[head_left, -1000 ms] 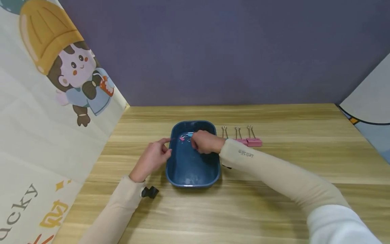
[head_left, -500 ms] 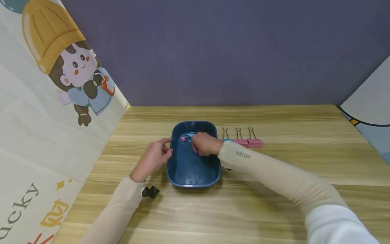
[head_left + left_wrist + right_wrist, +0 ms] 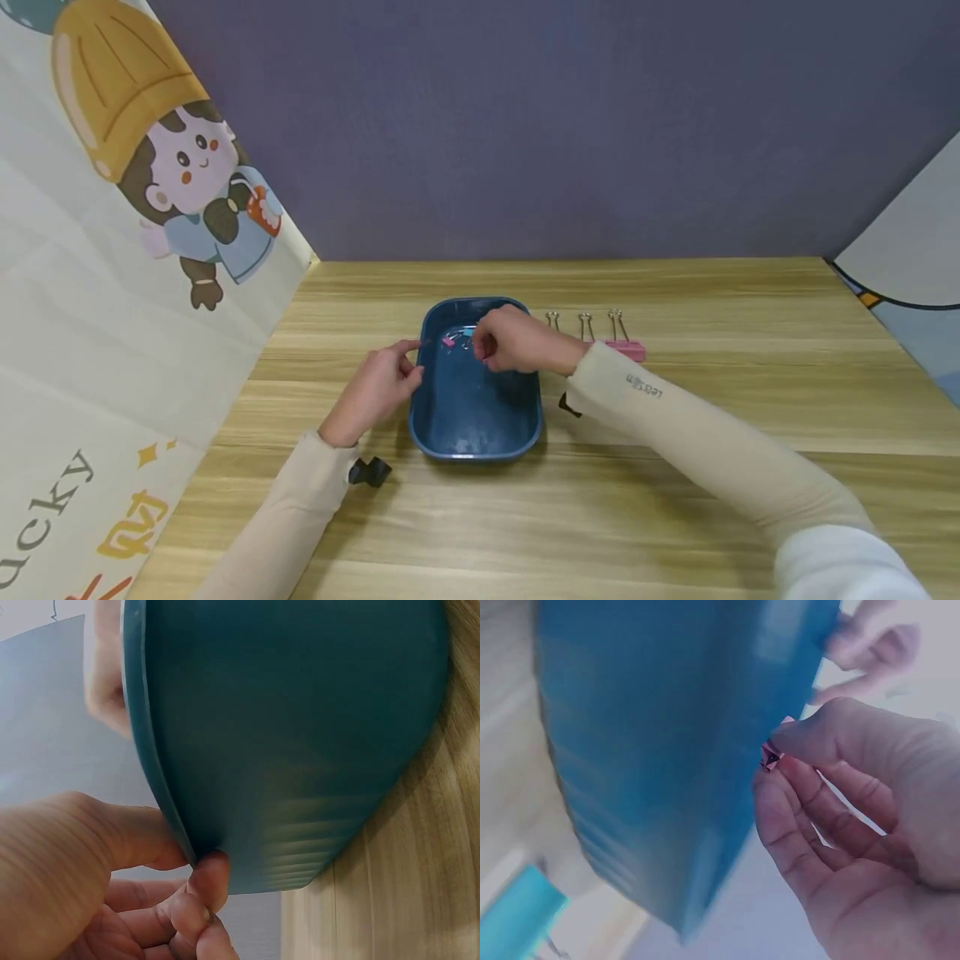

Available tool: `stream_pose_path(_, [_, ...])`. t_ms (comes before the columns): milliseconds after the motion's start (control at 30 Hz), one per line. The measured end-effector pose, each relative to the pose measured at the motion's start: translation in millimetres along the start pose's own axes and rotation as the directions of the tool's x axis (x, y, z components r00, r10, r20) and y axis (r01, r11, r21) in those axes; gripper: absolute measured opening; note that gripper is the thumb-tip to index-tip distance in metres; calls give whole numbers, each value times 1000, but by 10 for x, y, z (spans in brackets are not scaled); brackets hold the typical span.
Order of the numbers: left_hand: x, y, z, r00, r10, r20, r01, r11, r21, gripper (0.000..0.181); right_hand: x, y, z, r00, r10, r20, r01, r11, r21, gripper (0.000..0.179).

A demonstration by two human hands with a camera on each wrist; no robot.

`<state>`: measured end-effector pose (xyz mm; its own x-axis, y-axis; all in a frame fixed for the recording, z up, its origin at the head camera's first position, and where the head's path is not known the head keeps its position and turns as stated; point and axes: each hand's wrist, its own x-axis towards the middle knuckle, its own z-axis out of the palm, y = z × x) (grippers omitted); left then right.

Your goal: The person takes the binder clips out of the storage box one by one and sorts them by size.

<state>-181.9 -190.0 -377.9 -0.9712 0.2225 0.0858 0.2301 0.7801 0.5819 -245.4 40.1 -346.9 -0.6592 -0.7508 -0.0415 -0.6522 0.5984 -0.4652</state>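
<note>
A dark blue plastic tub [image 3: 476, 425] stands on the wooden table. My left hand [image 3: 377, 387] holds its left rim; in the left wrist view the rim lies between thumb and finger. Over the tub's far right part, my right hand [image 3: 517, 337] pinches a small pink binder clip [image 3: 771, 756] between thumb and fingers. Inside the tub, near its far end, lie another small pink clip [image 3: 447, 342] and a small blue clip [image 3: 468, 332], with wire handles around them. My right hand partly hides that end.
Right of the tub, larger binder clips stand in a row, handles away from me: a pink clip [image 3: 628, 351] shows, others are partly behind my right arm. A blue clip [image 3: 521, 911] appears in the right wrist view. A purple-grey panel [image 3: 525, 133] borders the table's back.
My right hand has lifted from the tub's floor and shifted slightly right, with the small pink binder clip now in its fingers. My left hand stays at the rim.
</note>
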Motion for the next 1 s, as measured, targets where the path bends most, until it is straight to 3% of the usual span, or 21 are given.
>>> stream_pose_path(333, [12,1,1,1000,-18,12,19,1000,-20,42,-459,-62,-358,996,8,-87,-10,999,-31,16])
stream_pose_path(500, [16,0,-5,1000,-10,16,10,1000,-15,42,-701,54,-418,991,12,-130,-19,998,-52,17])
stream_pose_path(767, [24,-17,-20,1000,5,10,-5,1000,-5,41,-817,411,-21,993,-25,-119,22,999,-28,17])
stream_pose_path(1000, [28,-18,-8,1000,17,-2,-17,1000,6,41,-770,528,278,997,-19,-75,18,1000,-16,17])
